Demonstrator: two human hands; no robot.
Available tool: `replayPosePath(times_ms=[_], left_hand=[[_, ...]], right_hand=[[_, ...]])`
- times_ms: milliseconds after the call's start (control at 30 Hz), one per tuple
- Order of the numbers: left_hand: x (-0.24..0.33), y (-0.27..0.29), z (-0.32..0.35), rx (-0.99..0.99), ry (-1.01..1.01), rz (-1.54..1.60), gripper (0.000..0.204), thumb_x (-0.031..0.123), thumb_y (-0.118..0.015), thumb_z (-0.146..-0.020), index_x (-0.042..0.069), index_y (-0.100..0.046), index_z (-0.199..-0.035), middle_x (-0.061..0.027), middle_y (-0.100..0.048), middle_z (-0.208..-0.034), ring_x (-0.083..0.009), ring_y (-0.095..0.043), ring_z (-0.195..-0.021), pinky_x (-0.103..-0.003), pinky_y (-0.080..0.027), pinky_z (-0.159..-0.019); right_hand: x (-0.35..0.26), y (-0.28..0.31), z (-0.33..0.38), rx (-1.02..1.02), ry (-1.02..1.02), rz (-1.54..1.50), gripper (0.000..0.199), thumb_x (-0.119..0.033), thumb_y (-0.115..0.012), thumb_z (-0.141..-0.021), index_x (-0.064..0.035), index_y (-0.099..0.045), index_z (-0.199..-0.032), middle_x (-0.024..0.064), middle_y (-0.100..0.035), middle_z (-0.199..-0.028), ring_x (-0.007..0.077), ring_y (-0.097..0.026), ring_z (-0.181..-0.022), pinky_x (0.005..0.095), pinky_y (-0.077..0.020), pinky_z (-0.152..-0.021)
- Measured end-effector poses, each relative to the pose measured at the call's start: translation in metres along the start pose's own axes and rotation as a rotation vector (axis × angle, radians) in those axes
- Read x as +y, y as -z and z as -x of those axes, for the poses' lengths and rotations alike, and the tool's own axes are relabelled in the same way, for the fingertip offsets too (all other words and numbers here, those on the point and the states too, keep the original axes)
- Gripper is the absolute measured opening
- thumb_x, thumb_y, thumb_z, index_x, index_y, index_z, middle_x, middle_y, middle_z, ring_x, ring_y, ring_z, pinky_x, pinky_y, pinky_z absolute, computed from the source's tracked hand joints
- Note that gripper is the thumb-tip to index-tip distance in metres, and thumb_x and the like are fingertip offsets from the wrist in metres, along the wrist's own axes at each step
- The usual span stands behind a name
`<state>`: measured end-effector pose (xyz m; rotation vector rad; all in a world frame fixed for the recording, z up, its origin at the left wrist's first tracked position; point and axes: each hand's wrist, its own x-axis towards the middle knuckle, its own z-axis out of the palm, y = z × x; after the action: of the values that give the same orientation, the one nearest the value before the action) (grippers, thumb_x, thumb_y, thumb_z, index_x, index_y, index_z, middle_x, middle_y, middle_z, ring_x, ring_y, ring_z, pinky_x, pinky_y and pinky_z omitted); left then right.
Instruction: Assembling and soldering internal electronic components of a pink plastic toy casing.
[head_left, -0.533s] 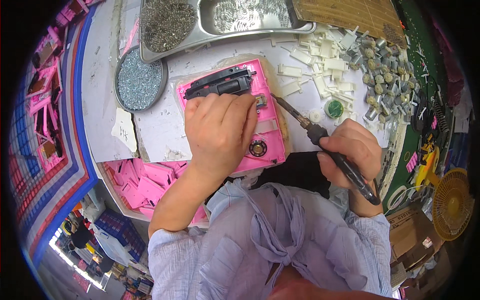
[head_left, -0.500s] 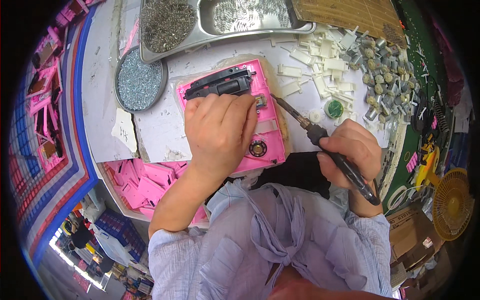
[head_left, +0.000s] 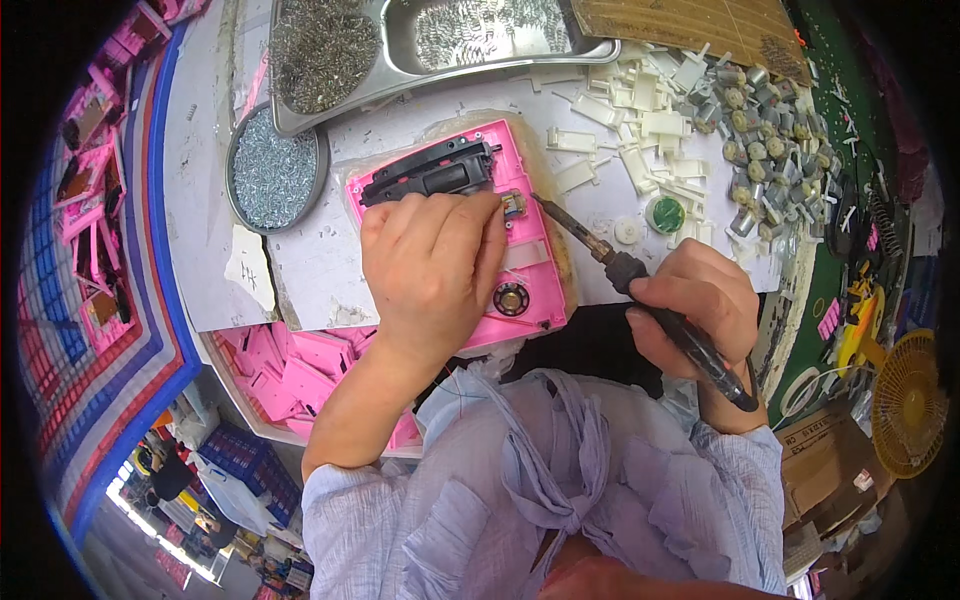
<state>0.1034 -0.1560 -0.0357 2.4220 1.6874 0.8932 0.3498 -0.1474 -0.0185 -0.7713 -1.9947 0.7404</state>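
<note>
A pink plastic casing [head_left: 552, 292] lies tilted on a pad, holding a black mechanism [head_left: 440, 175] along its far side and a small round speaker [head_left: 511, 299] near its close edge. Over the casing rests my left hand [head_left: 425, 265], thumb and fingers pinched beside a small metal-and-coloured component [head_left: 514, 205]. Whatever those fingertips grip is hidden behind them. My right hand [head_left: 712, 295] is closed around the black handle of a soldering iron [head_left: 624, 268]. The iron slants up and left, its dark tip close to the component's right side; contact cannot be made out.
Beyond the casing stands a metal tray [head_left: 500, 66] of small springs. To its left is a round dish [head_left: 318, 170] of screws. White plastic parts [head_left: 640, 165] and small motors [head_left: 752, 172] are heaped at right. Pink casing pieces [head_left: 310, 385] fill a box at lower left.
</note>
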Motion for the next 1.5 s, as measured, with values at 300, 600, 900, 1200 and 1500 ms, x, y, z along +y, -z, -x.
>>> replayPosePath(times_ms=[300, 600, 900, 1200, 1500], left_hand=[[0.0014, 0.0007, 0.0003, 0.007, 0.009, -0.015, 0.018, 0.01, -0.076, -0.075, 0.009, -0.067, -0.091, -0.0011, -0.062, -0.078, -0.0186, -0.055, -0.068, -0.034, -0.036, -0.068], [0.0036, 0.0011, -0.0012, -0.002, 0.021, -0.022, 0.019, 0.007, -0.076, -0.075, 0.008, -0.068, -0.092, -0.0024, -0.063, -0.079, -0.0193, -0.057, -0.07, -0.034, -0.037, -0.069], [0.0041, 0.0006, -0.001, -0.005, 0.012, -0.043, 0.02, 0.01, -0.076, -0.075, 0.009, -0.068, -0.093, -0.0014, -0.063, -0.08, -0.0189, -0.055, -0.07, -0.034, -0.036, -0.069], [0.0076, 0.0021, -0.0014, -0.008, 0.028, -0.067, 0.02, 0.011, -0.076, -0.076, 0.009, -0.069, -0.094, -0.0015, -0.064, -0.082, -0.0187, -0.056, -0.071, -0.034, -0.036, -0.069], [0.0073, 0.0025, -0.0013, -0.026, 0.033, -0.073, 0.02, 0.011, -0.076, -0.076, 0.01, -0.069, -0.095, -0.0016, -0.064, -0.085, -0.0186, -0.056, -0.072, -0.034, -0.036, -0.07]], right_hand=[[0.0003, -0.0001, 0.0011, 0.004, -0.008, 0.0, 0.033, 0.001, -0.078, -0.066, -0.0047, -0.065, -0.096, 0.0042, -0.055, -0.064, 0.0195, -0.05, -0.051, 0.0299, -0.0387, -0.045], [0.0003, 0.0022, 0.0017, -0.009, -0.024, 0.001, 0.034, 0.001, -0.078, -0.065, -0.0056, -0.065, -0.096, 0.0038, -0.055, -0.065, 0.0198, -0.05, -0.051, 0.0301, -0.039, -0.045], [0.0024, 0.0019, 0.0008, 0.02, -0.029, -0.003, 0.032, 0.0, -0.078, -0.063, -0.0063, -0.067, -0.093, 0.0027, -0.054, -0.061, 0.0197, -0.05, -0.05, 0.0306, -0.0395, -0.045], [0.0031, 0.0036, 0.0002, -0.011, -0.048, -0.001, 0.032, 0.001, -0.077, -0.062, -0.0071, -0.067, -0.092, 0.0024, -0.052, -0.059, 0.0205, -0.05, -0.049, 0.0312, -0.0385, -0.044], [0.005, 0.004, 0.0039, 0.001, -0.054, -0.006, 0.033, 0.001, -0.077, -0.063, -0.0077, -0.067, -0.093, 0.0022, -0.053, -0.059, 0.0202, -0.049, -0.049, 0.0309, -0.0378, -0.043]])
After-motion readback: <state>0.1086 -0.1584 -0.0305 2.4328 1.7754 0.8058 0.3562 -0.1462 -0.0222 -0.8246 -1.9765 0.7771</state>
